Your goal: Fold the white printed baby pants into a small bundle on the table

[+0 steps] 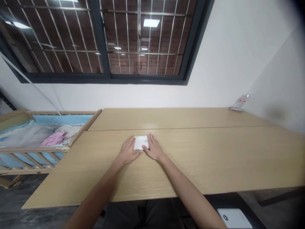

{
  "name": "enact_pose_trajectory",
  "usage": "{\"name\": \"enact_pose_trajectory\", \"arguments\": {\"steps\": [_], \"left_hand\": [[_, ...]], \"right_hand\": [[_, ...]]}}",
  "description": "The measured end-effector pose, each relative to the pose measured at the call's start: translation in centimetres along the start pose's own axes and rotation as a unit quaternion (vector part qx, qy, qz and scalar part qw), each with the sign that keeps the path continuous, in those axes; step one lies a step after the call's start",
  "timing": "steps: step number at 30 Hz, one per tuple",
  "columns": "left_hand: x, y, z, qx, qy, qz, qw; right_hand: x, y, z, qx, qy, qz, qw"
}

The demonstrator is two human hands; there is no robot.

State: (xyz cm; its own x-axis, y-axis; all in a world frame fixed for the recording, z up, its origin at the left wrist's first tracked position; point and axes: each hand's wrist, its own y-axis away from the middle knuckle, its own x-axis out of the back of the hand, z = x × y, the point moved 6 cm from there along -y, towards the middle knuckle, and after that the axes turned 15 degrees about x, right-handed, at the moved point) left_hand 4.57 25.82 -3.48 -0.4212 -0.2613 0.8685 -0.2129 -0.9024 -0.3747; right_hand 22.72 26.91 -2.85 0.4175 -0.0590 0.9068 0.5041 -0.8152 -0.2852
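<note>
Head view, looking down over my forearms onto the wooden table (214, 159). Small white folded cloth (141, 142) lies flat on it, near the seam between the two tabletop boards, on my side of that seam.

My left hand (127, 152) rests palm down against the cloth's left edge, fingers stretched out flat and together, fingertips touching the fabric. My right hand (153, 149) lies the same way against the cloth's right edge, fingers extended, thumb reaching toward the cloth's near edge. Neither hand grips anything; both are spread flat, pressing or bracketing the cloth between them.

Left of the cloth, beyond the table's end, stands a wooden crib (47, 133) with blue lining and a heap of pink and white textiles (57, 136) inside. Far right of the cloth, at the table's back corner by the wall, a small clear stand (239, 103) with a red mark. Behind the cloth, above the table, a dark-framed barred window (105, 38).
</note>
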Motion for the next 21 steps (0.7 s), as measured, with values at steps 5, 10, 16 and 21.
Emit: {"name": "enact_pose_trajectory", "arguments": {"steps": [5, 10, 16, 21], "left_hand": [[0.2, 0.0, 0.0, -0.007, 0.009, -0.044, 0.999], [-0.3, -0.2, 0.0, 0.022, 0.010, -0.046, 0.999], [0.1, -0.7, -0.1, 0.039, 0.027, -0.023, 0.999], [1.6, -0.8, -0.1, 0.055, 0.058, 0.032, 0.996]], "right_hand": [[0.9, 0.0, -1.6, 0.112, 0.020, 0.016, 0.993], [0.3, -0.4, -0.9, 0.085, -0.016, 0.006, 0.996], [0.8, -1.0, -0.5, 0.081, -0.026, 0.069, 0.994], [1.5, -0.6, -0.1, 0.055, -0.058, 0.132, 0.988]]}}
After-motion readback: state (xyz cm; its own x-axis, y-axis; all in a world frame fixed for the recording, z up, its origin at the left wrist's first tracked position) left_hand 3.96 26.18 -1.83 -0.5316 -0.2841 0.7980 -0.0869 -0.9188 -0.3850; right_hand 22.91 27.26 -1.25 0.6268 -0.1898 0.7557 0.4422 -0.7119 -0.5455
